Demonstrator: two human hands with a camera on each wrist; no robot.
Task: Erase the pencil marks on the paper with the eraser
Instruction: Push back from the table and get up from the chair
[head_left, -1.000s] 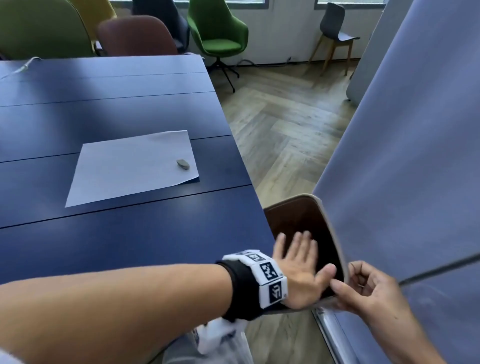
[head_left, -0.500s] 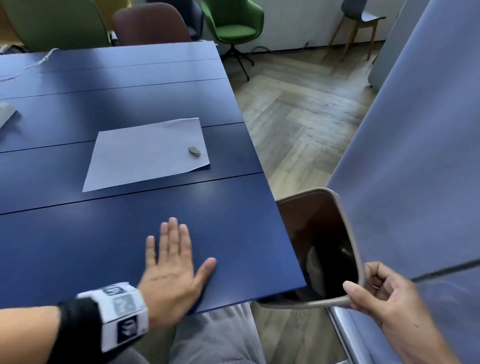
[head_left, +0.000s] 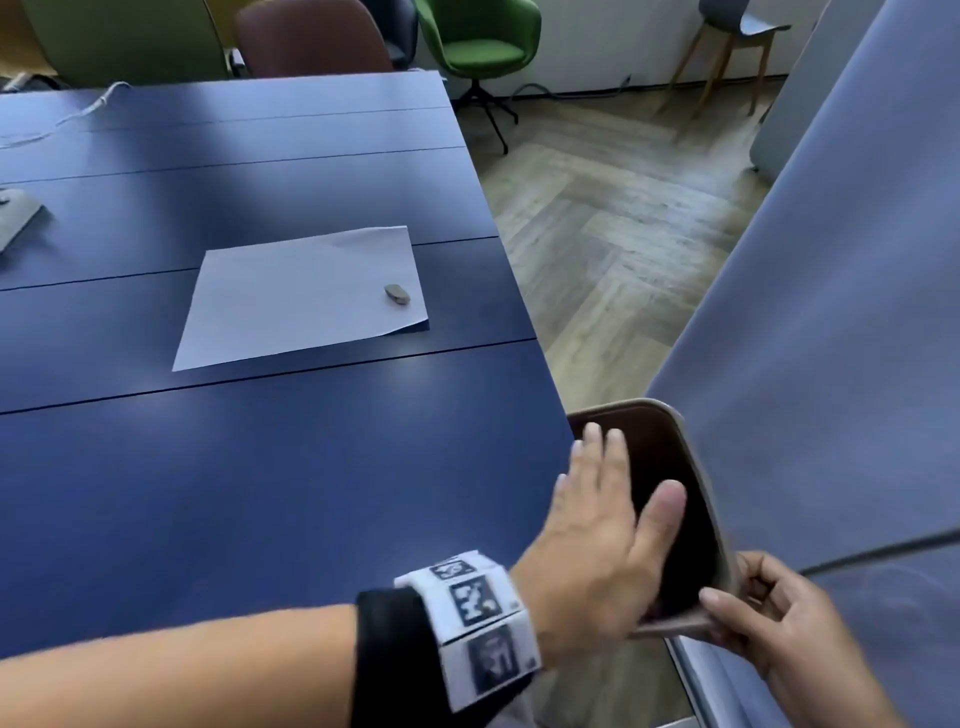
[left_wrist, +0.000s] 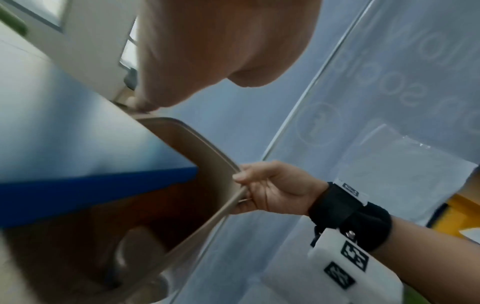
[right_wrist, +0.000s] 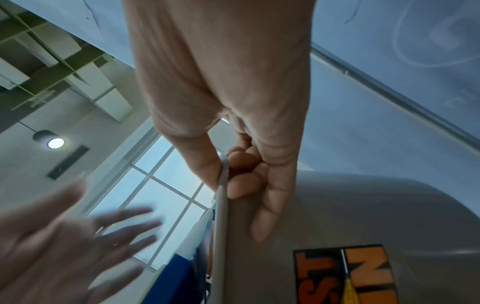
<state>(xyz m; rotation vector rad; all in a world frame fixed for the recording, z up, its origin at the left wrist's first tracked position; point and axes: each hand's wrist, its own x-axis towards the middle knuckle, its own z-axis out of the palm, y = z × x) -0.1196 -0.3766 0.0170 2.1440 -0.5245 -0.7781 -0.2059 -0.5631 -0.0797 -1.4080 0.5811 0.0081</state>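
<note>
Right hand (head_left: 774, 621) grips the bin (head_left: 696, 467) rim at the table (head_left: 260, 493) edge — sweep crumbs in with the flat left hand (head_left: 597, 545), keeping the rim below.

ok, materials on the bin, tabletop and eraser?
Bin: looks like moulded plastic, beige satin outside, dark brown inside; thin rounded rim, printed label in the right wrist view. Tabletop: smooth matte blue panels with seams, probably laminate; soft sheen. Eraser: small grey rounded lump on the paper, likely rubber; too small to confirm.
</note>
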